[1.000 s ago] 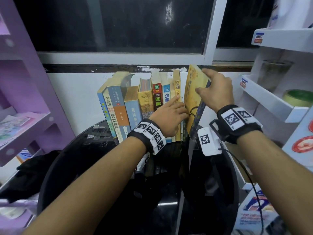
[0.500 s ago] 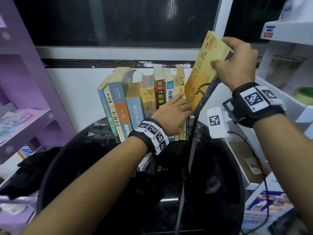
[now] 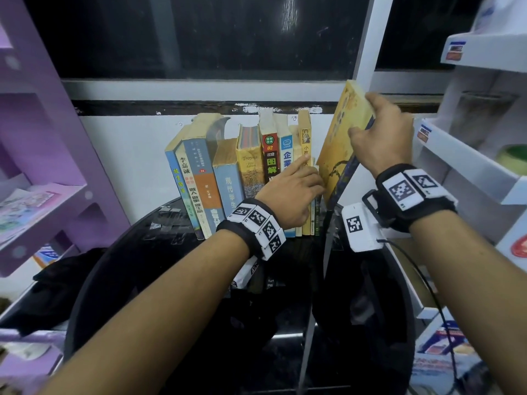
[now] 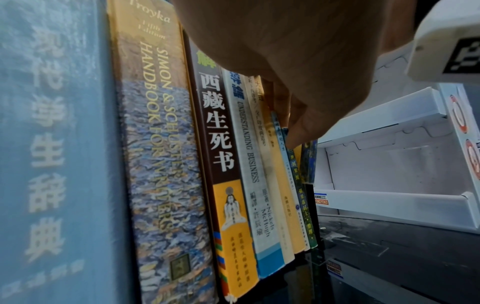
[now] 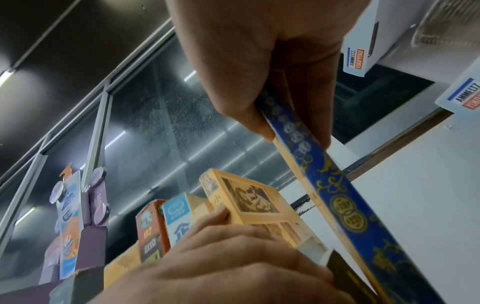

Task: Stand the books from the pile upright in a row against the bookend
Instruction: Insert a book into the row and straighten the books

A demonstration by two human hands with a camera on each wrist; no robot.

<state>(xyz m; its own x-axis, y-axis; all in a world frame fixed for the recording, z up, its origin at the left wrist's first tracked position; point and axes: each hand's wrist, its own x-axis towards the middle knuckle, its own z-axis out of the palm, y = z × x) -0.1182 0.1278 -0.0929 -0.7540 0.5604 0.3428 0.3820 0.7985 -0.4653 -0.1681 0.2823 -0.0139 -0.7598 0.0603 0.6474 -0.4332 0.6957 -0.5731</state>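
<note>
A row of books (image 3: 228, 172) stands upright on the black round table (image 3: 142, 252), backs to the white wall. My left hand (image 3: 299, 181) presses with straight fingers on the thin books (image 4: 298, 195) at the row's right end. My right hand (image 3: 370, 124) grips a yellow book with a blue patterned spine (image 3: 339, 143) by its upper edge. That book tilts right at the top, and its lower end is close to the row's right end beside my left hand. In the right wrist view thumb and fingers pinch the blue spine (image 5: 345, 205). No bookend shows.
A purple shelf unit (image 3: 42, 195) stands at the left and a white display rack (image 3: 470, 166) close on the right. A dark window (image 3: 199, 38) is above the wall. Dark cloth (image 3: 57, 280) lies left of the table.
My right hand lifted the yellow book up and to the right, then brought it down a little toward the row's right end. My left hand stayed on the row.
</note>
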